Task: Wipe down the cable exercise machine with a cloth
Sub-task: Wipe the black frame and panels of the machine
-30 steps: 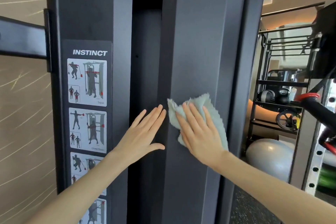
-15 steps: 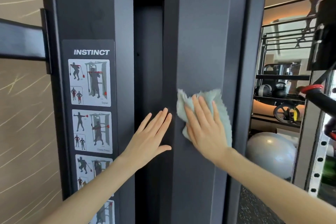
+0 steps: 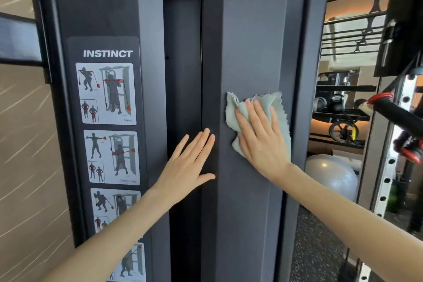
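Our right grip [image 3: 261, 137] lies flat with its fingers straight and spread a little, pressing a pale green cloth [image 3: 231, 112] against the dark upright panel of the cable machine [image 3: 251, 41]. The cloth is crumpled, with frayed edges showing above and to the left of the fingers. Our left grip [image 3: 187, 162] is also flat and holds nothing; its fingers are straight and close together, the thumb out to the side, and it rests on the panel's left edge just beside the cloth, next to a dark recess. Further left on the machine's frame is a sticker [image 3: 107, 110] headed INSTINCT with exercise drawings, one labelled Squat. To the right of the machine we see a grey exercise ball [image 3: 332, 178] on the speckled floor [image 3: 315, 247], a rack [image 3: 338, 121] with kettlebells, and a black handle [image 3: 398, 114] with red ends
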Tool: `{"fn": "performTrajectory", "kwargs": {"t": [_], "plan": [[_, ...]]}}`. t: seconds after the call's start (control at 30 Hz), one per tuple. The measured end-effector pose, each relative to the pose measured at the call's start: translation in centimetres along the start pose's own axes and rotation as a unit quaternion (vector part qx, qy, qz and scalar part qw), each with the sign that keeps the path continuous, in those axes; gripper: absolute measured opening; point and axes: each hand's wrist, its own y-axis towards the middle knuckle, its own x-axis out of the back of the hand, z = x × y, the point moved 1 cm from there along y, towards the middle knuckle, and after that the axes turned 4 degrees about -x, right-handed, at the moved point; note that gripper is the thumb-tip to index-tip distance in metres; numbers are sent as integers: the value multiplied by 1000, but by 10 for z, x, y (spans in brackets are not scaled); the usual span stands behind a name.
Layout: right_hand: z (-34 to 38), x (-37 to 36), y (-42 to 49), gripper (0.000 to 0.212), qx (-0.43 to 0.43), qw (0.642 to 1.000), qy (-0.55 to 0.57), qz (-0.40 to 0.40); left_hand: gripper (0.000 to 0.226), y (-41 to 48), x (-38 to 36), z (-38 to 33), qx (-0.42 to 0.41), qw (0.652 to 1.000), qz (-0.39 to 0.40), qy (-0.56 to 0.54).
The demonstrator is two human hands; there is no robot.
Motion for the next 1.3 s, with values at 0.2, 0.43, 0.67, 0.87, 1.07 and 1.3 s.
{"fn": "performTrajectory", "kwargs": {"t": [0.2, 0.43, 0.67, 0.87, 1.07, 1.3], "plan": [[26, -21, -110, 57, 166, 981, -40, 93, 101, -22, -14, -15, 2, 999, 26, -23], [-2, -5, -47, 53, 158, 985, -49, 55, 108, -27, -20, -12, -8, 999, 23, -29], [15, -12, -74, 55, 116, 990, -36, 65, 109, -28, -21, -13, 1, 999, 18, -30], [20, -14, -133, 69, 253, 952, -80, 151, 109, -30, -19, -16, 2, 999, 10, -37], [-14, 1, -24, 56, 153, 985, -75, 41, 107, -33, -22, -18, 8, 999, 19, -48], [24, -13, -110, 79, 231, 954, -100, 162, 113, -34, -19, -12, -8, 998, 38, -56]]}}
